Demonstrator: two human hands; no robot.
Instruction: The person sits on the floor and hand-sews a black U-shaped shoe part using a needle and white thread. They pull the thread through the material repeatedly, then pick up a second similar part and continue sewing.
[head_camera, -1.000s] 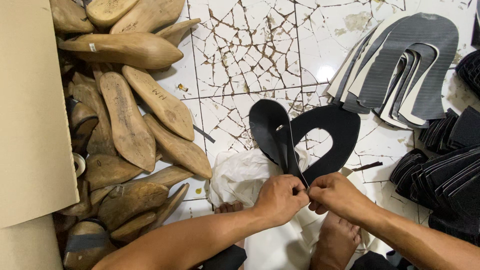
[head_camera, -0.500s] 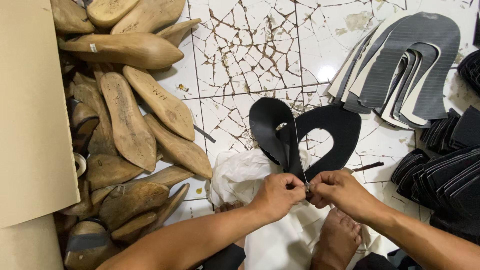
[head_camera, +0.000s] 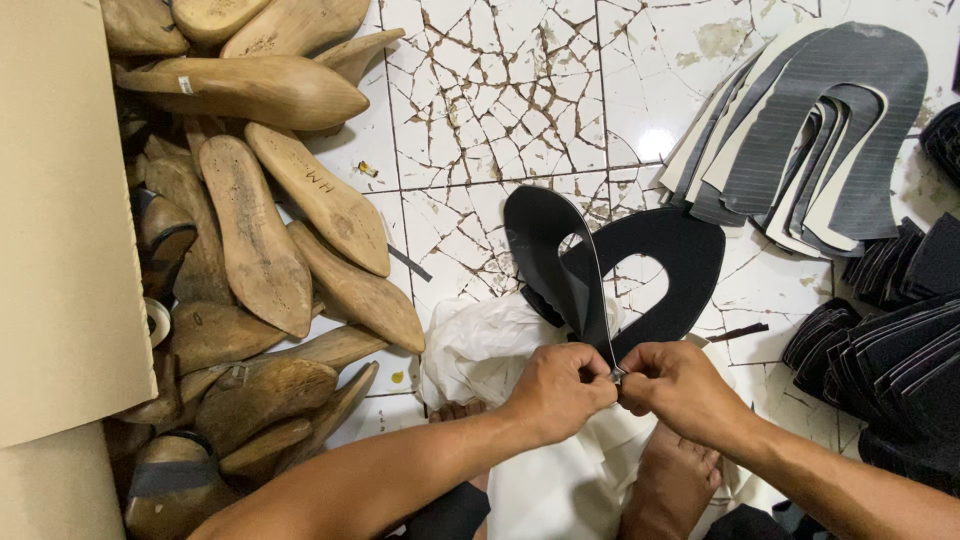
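both hands meet at lower centre of the frame. left hand (head_camera: 558, 388) and right hand (head_camera: 672, 385) are both closed, pinching the open ends of a black shoe piece (head_camera: 640, 270) together; its curved body stands up from the fingers toward mid-frame, over the cracked tile floor (head_camera: 480, 90). judged progress: ends brought together, joining looks under way, not finished. a stack of grey cut pieces (head_camera: 830, 130) at upper right and dark bundles (head_camera: 890, 330) at right look untouched. wooden shoe forms (head_camera: 260, 240) are piled at left. white cloth (head_camera: 480, 345) lies below. no container visible; a beige board (head_camera: 60, 220) runs along the left edge.
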